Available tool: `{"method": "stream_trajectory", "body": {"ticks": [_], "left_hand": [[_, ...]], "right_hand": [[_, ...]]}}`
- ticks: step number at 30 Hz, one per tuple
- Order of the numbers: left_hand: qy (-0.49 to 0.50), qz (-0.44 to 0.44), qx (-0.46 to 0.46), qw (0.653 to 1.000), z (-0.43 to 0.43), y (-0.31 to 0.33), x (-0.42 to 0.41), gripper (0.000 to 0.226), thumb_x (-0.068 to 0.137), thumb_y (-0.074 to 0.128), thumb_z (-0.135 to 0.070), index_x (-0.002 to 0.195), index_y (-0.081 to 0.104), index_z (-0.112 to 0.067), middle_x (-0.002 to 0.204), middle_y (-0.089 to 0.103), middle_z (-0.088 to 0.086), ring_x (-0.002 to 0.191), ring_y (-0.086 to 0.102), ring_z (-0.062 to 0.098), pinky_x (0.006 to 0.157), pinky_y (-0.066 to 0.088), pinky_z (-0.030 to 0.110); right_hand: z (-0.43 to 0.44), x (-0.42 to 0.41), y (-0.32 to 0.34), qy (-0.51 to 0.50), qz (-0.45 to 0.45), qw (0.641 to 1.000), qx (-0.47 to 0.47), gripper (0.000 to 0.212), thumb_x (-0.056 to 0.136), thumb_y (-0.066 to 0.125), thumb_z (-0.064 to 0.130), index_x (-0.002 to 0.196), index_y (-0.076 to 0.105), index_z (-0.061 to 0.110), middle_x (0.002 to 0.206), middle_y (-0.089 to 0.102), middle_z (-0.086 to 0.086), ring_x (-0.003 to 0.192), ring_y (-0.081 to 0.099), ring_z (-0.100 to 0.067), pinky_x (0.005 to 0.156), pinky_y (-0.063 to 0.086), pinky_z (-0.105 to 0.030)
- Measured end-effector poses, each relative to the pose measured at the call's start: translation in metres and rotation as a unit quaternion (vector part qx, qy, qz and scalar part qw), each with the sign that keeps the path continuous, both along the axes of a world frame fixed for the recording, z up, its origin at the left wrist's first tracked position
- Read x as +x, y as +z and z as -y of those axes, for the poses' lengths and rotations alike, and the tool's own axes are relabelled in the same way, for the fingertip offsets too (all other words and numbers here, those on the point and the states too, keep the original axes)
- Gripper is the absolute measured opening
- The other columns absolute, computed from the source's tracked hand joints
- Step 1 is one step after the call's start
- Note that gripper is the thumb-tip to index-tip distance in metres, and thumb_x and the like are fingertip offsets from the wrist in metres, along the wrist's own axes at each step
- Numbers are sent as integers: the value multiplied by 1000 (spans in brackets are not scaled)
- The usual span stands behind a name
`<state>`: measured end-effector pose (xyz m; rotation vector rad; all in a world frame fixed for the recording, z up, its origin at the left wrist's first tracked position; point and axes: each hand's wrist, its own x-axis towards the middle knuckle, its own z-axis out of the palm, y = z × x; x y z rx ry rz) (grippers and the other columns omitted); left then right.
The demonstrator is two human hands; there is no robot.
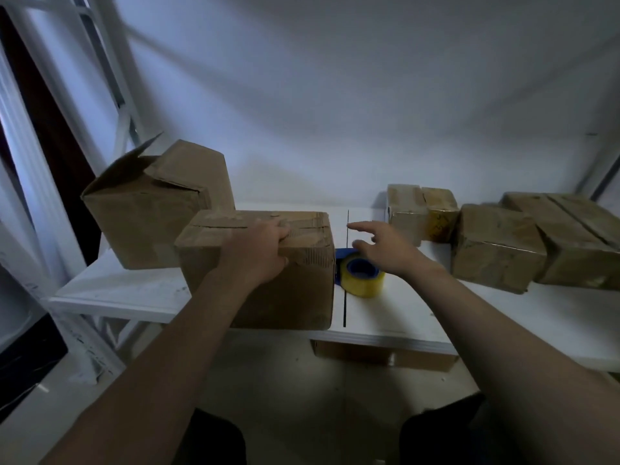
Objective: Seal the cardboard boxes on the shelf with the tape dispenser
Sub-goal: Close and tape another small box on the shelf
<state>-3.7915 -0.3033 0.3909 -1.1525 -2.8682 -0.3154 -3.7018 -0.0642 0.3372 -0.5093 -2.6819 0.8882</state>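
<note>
Dim, bluish cast; soft shadows across back wall [335, 95]; wide-angle bending at edges; slight overall blur

- A storeroom or packing corner: a plain white board shelf [127, 290] carries worn cardboard boxes.
- Behind the front box [268, 290], gripped by the left hand [258, 250], stands an open-flapped box [144, 213]; taped boxes [496, 246] lie well right of the grip.
- A tape roll [365, 280] sits just right of it.
- White metal racking [110, 78] rises far left, against a bare wall [335, 95].
</note>
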Motion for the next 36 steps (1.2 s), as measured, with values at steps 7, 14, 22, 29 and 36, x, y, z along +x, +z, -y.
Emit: {"method": "stream_trajectory", "body": {"ticks": [7,14,22,29,36], "left_hand": [[27,-25,-9,999,-19,3,-10,53,87,75,-24,138,58,-25,140,56,4,128,50,30,106,42,49],[37,-7,-21,999,-30,14,-23,58,79,83,-26,134,63,-25,132,62,8,120,56,32,99,47,46],[44,-7,-16,999,-29,9,-23,61,77,84,-27,135,62,-27,137,61,4,127,53,30,103,43,47],[43,-11,24,999,-22,-2,-17,64,82,81,-28,141,56,-30,145,54,1,134,46,30,108,38,49],[35,1,123,992,-10,-5,1,50,96,53,-54,140,57,-30,149,51,-2,136,47,26,114,34,55]], "right_hand": [[-32,-10,-46,-129,112,985,-26,61,91,62,19,149,44,24,149,49,-9,127,53,-31,99,49,-41],[-51,-44,-60,-111,203,973,-19,61,95,55,13,152,32,16,144,48,-15,116,54,-33,93,53,-47],[-56,-51,-86,-182,186,965,-38,33,88,63,14,119,55,14,117,55,-16,95,62,-37,81,60,-50],[-48,-20,-69,-218,174,952,-125,41,79,77,12,111,51,10,97,62,-16,78,69,-38,50,61,-47],[-36,15,-11,-222,-41,957,-181,43,78,75,6,107,47,21,101,61,-10,82,67,-31,58,61,-53]]}}
